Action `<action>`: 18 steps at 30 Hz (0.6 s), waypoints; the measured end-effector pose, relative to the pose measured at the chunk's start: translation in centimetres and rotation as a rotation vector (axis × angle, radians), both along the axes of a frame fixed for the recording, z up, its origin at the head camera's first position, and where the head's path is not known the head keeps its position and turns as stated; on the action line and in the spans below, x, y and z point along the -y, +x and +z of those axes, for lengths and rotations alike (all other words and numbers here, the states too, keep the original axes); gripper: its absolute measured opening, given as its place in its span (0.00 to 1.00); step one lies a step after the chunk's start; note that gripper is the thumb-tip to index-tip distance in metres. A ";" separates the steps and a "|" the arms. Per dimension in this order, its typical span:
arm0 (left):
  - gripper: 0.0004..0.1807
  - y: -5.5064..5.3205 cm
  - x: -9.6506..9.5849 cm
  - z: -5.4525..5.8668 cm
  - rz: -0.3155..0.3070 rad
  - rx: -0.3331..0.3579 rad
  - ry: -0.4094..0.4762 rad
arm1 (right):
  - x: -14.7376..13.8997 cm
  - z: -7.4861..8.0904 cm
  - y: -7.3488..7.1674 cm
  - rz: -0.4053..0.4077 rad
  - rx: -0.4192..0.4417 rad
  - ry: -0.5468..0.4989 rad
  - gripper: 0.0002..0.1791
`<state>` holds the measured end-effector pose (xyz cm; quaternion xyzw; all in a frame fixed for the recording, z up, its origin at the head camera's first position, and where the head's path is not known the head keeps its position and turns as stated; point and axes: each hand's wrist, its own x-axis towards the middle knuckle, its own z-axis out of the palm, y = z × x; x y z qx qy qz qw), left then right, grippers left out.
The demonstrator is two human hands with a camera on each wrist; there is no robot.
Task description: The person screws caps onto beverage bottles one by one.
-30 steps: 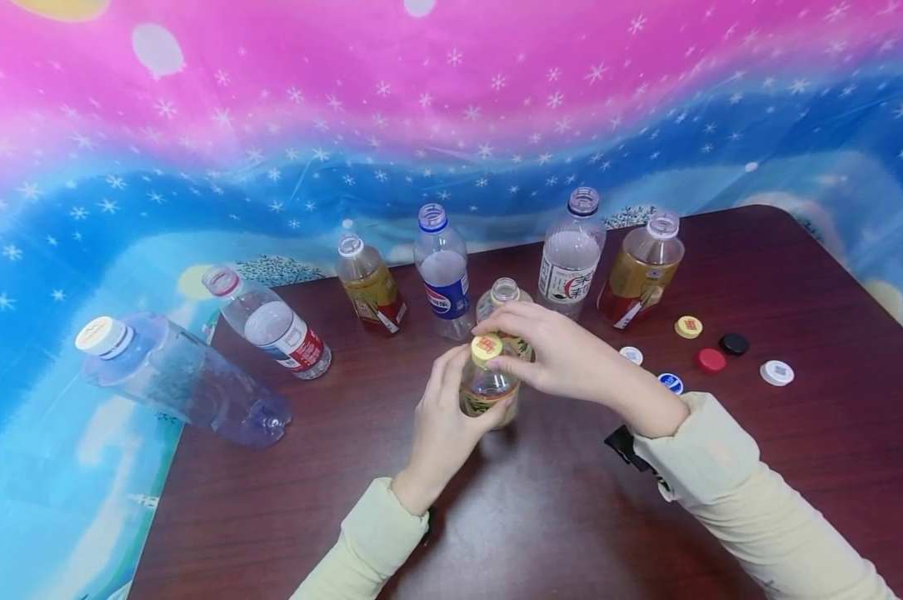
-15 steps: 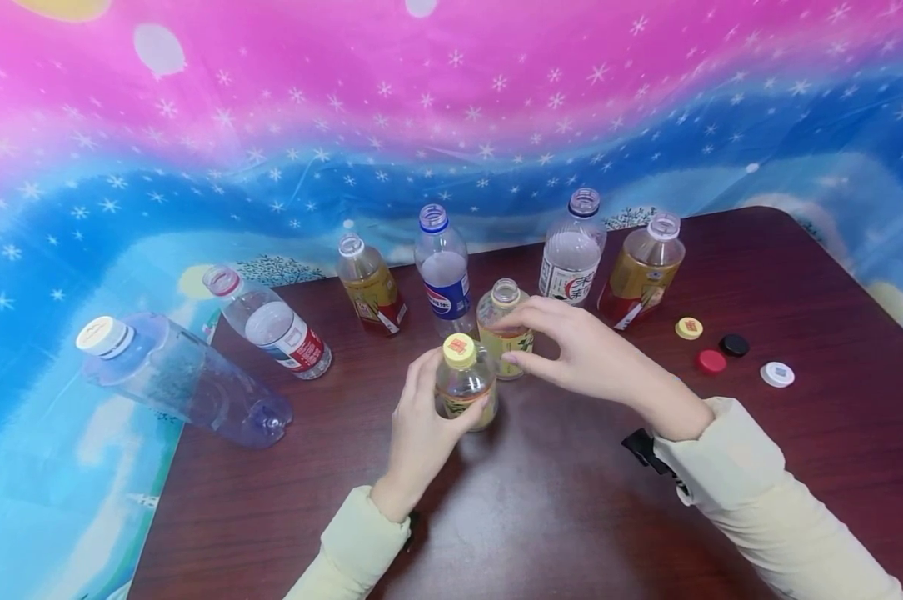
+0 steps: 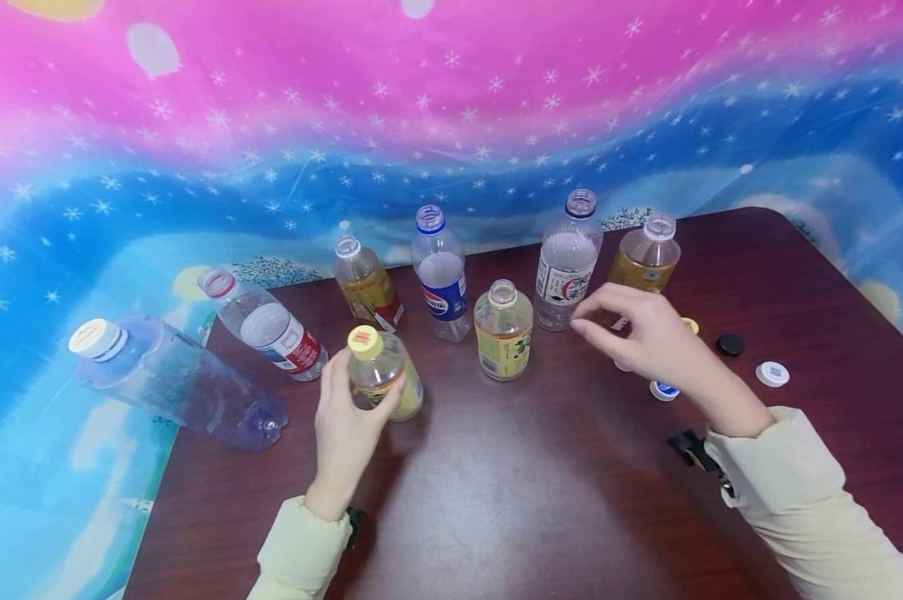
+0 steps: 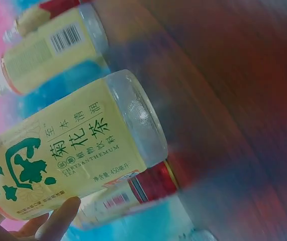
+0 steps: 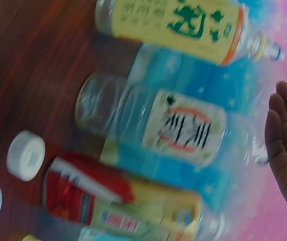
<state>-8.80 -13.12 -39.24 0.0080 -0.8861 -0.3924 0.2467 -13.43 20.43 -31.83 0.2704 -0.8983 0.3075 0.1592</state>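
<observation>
My left hand [image 3: 346, 437] grips a chrysanthemum tea bottle [image 3: 405, 396] with a yellow cap [image 3: 365, 342] on it. The bottle leans slightly, and its yellow label [image 4: 78, 145] fills much of the left wrist view. To its right stands a matching tea bottle [image 3: 504, 346] with an uncapped neck. My right hand [image 3: 657, 342] is over the loose caps, its fingers relaxed and holding nothing. Near it lie a blue cap [image 3: 665, 390], a white cap [image 5: 26, 155], a black cap [image 3: 730, 344] and another white cap [image 3: 772, 373]. A yellow cap [image 3: 691, 325] is partly hidden behind the hand.
A large bluish bottle [image 3: 197, 392] with a white cap leans at the left. Uncapped ones form a back row: a red-labelled bottle [image 3: 279, 333], a gold-labelled bottle [image 3: 369, 292], a Pepsi bottle [image 3: 442, 292], a white-labelled bottle [image 3: 567, 275] and another gold-labelled bottle [image 3: 645, 262].
My right hand has left the yellow cap on the held bottle and moved right over the loose caps. My left hand has carried that bottle leftward, away from the matching one.
</observation>
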 end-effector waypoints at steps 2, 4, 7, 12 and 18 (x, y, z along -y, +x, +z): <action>0.38 -0.2 0.8 0.0 0.020 -0.009 0.007 | -1.0 -0.1 0.0 -0.049 0.006 -0.006 0.04; 0.39 -0.4 1.4 0.0 0.042 -0.017 0.005 | -1.9 -0.1 0.0 -0.100 0.019 -0.005 0.03; 0.40 -0.6 2.3 0.0 0.066 -0.013 0.012 | -3.3 -0.4 -0.2 -0.166 0.047 -0.005 0.03; 0.40 -1.1 3.1 0.0 0.101 -0.008 0.024 | -5.2 -1.3 -0.6 -0.259 0.116 0.002 0.07; 0.40 -1.5 3.8 -0.2 0.126 -0.014 0.015 | -6.8 -2.2 -1.1 -0.344 0.196 0.004 0.12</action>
